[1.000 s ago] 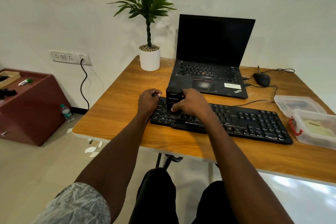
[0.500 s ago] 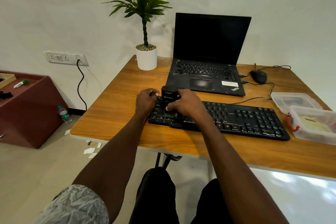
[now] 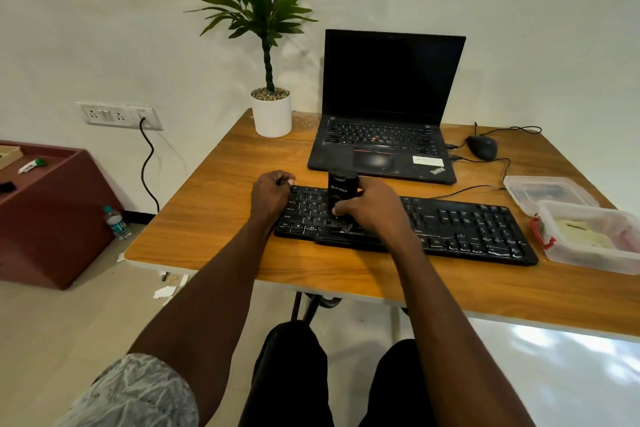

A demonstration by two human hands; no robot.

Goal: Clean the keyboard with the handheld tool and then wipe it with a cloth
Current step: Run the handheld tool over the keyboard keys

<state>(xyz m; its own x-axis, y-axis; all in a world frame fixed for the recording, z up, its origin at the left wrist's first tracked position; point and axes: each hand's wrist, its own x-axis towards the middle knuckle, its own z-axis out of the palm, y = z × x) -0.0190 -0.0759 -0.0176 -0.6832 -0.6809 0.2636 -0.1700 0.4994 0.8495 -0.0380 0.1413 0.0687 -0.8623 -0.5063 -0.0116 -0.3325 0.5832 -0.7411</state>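
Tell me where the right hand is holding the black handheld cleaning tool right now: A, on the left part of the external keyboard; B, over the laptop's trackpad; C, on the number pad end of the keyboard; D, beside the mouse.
A: the right hand holds the black handheld tool upright on the left part of the black keyboard, while the left hand rests curled at the keyboard's left end.

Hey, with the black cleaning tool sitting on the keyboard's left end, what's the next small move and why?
Probably slide the handheld tool rightward along the keyboard: the right hand holds it upright over the left keys, the left hand braces that end, and the right-hand keys remain uncovered.
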